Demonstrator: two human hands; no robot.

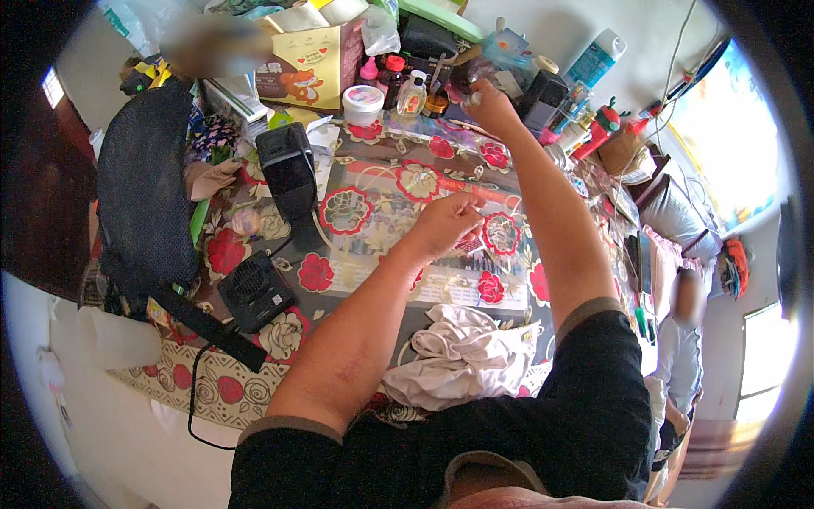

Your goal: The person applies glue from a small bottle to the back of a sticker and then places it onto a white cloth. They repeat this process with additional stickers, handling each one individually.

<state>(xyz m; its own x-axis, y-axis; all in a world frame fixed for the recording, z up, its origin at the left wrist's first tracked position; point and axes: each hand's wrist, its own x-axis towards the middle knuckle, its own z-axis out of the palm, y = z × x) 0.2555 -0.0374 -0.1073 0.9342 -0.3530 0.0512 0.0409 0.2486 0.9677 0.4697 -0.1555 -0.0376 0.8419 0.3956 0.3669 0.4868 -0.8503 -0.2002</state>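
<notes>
My left hand (448, 227) is closed over the middle of the flower-patterned tablecloth (365, 280). A small red-and-white piece (471, 241) shows just under its fingers; I cannot tell whether it is gripped or lies on the cloth. My right arm stretches to the back of the table. There my right hand (490, 103) has its fingers curled, and what they hold, if anything, is hard to make out. Beside it stand a small amber jar (435, 105), a clear bottle with yellow liquid (412, 95) and a dark box-shaped object (543, 100). A crumpled white cloth (466, 356) lies close to my body.
At the left are a black mesh bag (144, 187), a black device (288, 170) and a small black fan (256, 293). A yellow carton (314, 68) and a white tub (363, 103) line the back. A turquoise bottle (597, 56) stands back right. Another person (681, 356) is at the far right.
</notes>
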